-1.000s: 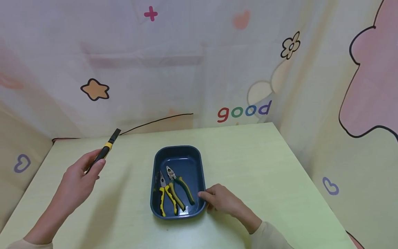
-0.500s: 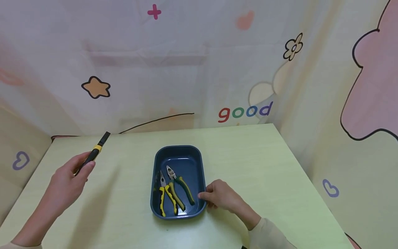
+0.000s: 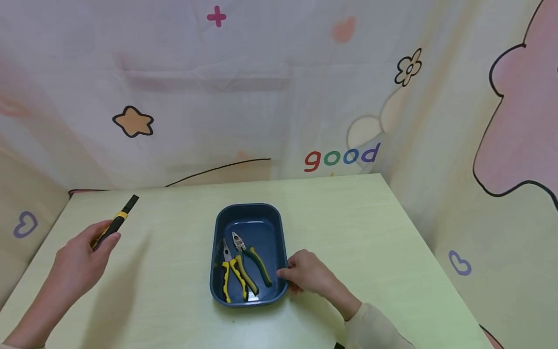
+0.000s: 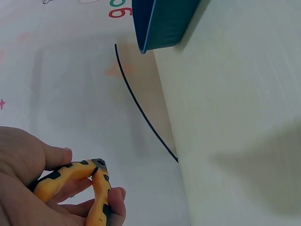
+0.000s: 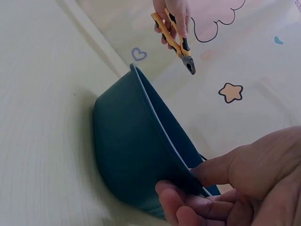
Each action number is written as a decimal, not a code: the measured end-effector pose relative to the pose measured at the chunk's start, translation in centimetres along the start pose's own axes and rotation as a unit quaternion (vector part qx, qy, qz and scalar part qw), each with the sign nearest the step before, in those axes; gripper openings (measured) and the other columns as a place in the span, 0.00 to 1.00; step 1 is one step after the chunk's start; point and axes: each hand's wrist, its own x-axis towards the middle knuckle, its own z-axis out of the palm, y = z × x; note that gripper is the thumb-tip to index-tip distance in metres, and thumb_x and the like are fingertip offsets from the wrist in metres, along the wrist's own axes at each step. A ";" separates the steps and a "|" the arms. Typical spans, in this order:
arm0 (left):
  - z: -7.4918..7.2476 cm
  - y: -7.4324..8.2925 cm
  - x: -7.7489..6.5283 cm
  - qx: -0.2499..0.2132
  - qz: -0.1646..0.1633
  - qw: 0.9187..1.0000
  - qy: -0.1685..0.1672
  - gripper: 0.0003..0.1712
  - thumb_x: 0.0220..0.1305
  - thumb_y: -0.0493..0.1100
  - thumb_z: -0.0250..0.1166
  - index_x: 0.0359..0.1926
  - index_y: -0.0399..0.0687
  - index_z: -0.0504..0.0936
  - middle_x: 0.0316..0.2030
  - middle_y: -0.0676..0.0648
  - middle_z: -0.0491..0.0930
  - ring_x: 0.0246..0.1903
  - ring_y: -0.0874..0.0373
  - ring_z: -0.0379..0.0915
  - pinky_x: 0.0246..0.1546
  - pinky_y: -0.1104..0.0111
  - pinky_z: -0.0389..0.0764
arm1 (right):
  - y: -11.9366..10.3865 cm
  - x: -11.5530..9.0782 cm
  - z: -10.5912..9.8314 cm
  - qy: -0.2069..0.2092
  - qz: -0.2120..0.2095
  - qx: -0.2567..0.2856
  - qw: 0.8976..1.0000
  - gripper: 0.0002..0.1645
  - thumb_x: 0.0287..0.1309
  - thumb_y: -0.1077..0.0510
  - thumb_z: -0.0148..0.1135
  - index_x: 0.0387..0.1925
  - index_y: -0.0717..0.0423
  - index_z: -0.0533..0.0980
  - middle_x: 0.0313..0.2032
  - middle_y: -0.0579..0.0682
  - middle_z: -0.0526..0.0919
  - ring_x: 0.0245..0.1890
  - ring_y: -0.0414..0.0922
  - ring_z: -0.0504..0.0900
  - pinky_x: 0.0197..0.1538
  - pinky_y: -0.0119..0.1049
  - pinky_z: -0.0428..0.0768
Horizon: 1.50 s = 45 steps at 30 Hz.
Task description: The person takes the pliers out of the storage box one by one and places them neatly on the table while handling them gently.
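Observation:
My left hand [image 3: 80, 264] grips a pair of pliers [image 3: 115, 224] with yellow and black handles, raised over the left of the table. Their dark head points up and away; in the left wrist view the pliers' handles [image 4: 63, 181] stand spread, and the right wrist view shows the dark pliers head [image 5: 189, 63]. My right hand [image 3: 311, 274] pinches the right rim of a dark blue bin [image 3: 267, 238], thumb inside and fingers outside. Within the bin lie needle-nose pliers [image 3: 226, 282] with yellow and black handles and combination pliers [image 3: 260, 266] with green and yellow handles, side by side.
The bin stands on a pale green table [image 3: 348, 228]. A printed curtain [image 3: 244, 111] hangs behind the table and along both sides. At the bottom edge, by the right sleeve [image 3: 375, 327], a small black object [image 3: 338, 345] peeks into view.
My left hand has moved left and slightly down with the pliers, away from the bin. The right hand keeps its pinch on the rim, and the bin stays in place.

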 end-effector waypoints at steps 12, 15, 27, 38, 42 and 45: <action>-0.7 -1.0 0.2 0.038 -0.006 0.999 0.012 0.31 0.82 0.50 0.51 0.70 0.27 0.66 0.35 0.34 0.79 0.32 0.42 0.71 0.25 0.61 0.66 | 0.3 0.0 0.1 0.008 -0.004 0.006 1.000 0.19 0.66 0.60 0.66 0.18 0.59 0.79 0.13 0.46 0.80 0.16 0.48 0.82 0.21 0.31 0.73; -0.8 -1.1 0.2 0.043 -0.014 0.999 0.015 0.32 0.81 0.50 0.52 0.70 0.26 0.65 0.42 0.27 0.79 0.35 0.37 0.72 0.27 0.58 0.68 | 0.3 0.0 0.2 0.007 -0.007 0.008 1.000 0.19 0.66 0.60 0.66 0.18 0.60 0.79 0.13 0.47 0.80 0.16 0.49 0.83 0.21 0.30 0.73; -0.7 -2.0 0.0 0.084 -0.006 0.995 0.060 0.30 0.78 0.47 0.56 0.69 0.28 0.69 0.51 0.23 0.73 0.38 0.34 0.70 0.28 0.51 0.67 | 0.1 -0.2 0.2 0.003 -0.017 0.030 0.999 0.19 0.66 0.61 0.66 0.18 0.62 0.79 0.13 0.50 0.81 0.18 0.55 0.85 0.20 0.30 0.73; -0.9 -1.6 0.1 0.100 -0.006 0.992 0.071 0.29 0.78 0.46 0.57 0.68 0.28 0.70 0.52 0.22 0.73 0.39 0.31 0.70 0.30 0.44 0.69 | 0.2 -0.2 0.2 0.001 -0.013 0.021 1.000 0.19 0.67 0.60 0.66 0.19 0.61 0.80 0.14 0.49 0.81 0.17 0.52 0.84 0.21 0.30 0.72; -0.8 -1.6 0.1 0.107 -0.011 0.992 0.071 0.29 0.78 0.46 0.57 0.68 0.29 0.70 0.54 0.22 0.72 0.41 0.28 0.70 0.29 0.42 0.69 | 0.2 -0.2 0.2 -0.001 -0.011 0.017 1.000 0.19 0.67 0.59 0.66 0.20 0.61 0.81 0.14 0.49 0.81 0.17 0.51 0.84 0.21 0.30 0.72; -0.7 -1.8 0.3 0.113 -0.013 0.991 0.072 0.28 0.78 0.46 0.58 0.67 0.30 0.71 0.55 0.22 0.72 0.43 0.26 0.71 0.27 0.41 0.69 | 0.3 -0.2 0.2 -0.002 -0.013 0.016 1.000 0.19 0.67 0.59 0.66 0.20 0.61 0.80 0.14 0.49 0.81 0.17 0.51 0.84 0.21 0.30 0.73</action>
